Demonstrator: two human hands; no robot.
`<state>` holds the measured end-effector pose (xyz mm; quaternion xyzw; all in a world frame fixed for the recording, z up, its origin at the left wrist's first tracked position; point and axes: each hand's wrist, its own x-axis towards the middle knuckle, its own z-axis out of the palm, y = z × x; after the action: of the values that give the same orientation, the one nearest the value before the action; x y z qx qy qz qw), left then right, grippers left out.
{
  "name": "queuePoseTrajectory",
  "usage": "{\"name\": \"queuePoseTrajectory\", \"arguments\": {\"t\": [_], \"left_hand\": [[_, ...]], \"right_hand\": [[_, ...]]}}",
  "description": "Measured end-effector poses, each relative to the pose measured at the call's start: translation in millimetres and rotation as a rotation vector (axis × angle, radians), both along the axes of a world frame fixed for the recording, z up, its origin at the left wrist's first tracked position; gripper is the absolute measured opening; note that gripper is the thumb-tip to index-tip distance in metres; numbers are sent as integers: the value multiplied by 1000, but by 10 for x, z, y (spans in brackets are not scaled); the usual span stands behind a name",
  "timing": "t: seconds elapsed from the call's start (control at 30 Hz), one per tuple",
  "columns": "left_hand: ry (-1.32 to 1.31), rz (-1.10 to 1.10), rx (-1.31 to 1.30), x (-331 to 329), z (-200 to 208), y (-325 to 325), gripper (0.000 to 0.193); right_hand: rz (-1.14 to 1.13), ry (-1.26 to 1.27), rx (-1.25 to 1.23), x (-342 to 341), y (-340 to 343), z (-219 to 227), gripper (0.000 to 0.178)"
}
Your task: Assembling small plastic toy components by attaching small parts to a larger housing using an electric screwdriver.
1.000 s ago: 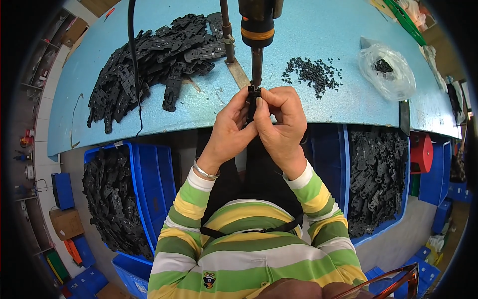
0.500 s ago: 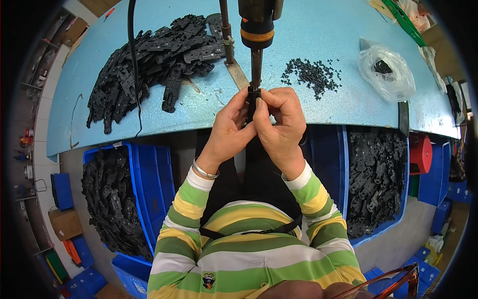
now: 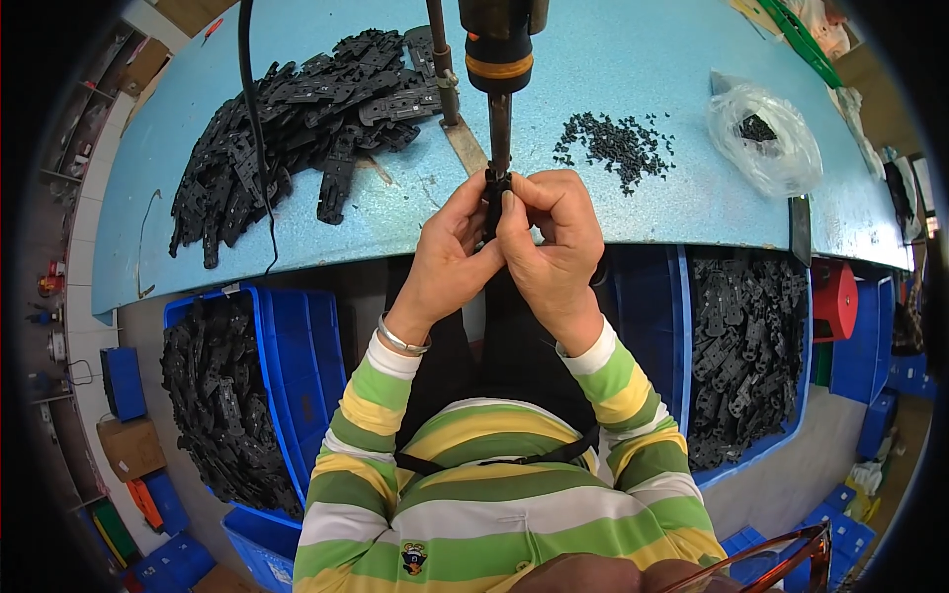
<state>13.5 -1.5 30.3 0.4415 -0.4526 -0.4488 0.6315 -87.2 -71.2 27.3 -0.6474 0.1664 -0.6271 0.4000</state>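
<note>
The black part (image 3: 493, 212) is pinched between the fingertips of the left hand (image 3: 440, 262) and the right hand (image 3: 554, 252), with the right thumb laid along its near face. The part is narrow, dark and notched at its far end; its sides are largely covered by the fingers. It is held roughly upright, centred between the hands, its far end exposed just beyond the fingertips. Directly above this end, the shaft of a powered driver (image 3: 499, 61) is positioned; whether contact is made cannot be told. On the blue table (image 3: 613, 49), a heap of flat black pieces (image 3: 287, 124) is placed at left, and small black pieces (image 3: 621, 148) are scattered at right, beside a clear plastic bag (image 3: 786, 170).
</note>
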Motion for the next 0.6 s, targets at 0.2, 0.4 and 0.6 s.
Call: {"name": "queuePoseTrajectory", "arguments": {"t": [0.2, 0.4, 0.6], "left_hand": [[-16, 4, -18, 17, 1, 1, 70], [7, -1, -16, -3, -8, 21, 70], [-5, 1, -50, -24, -16, 36, 71]], "right_hand": [[3, 16, -10, 10, -20, 14, 16], [14, 2, 35, -15, 0, -9, 16], [23, -38, 68, -23, 21, -5, 14]]}}
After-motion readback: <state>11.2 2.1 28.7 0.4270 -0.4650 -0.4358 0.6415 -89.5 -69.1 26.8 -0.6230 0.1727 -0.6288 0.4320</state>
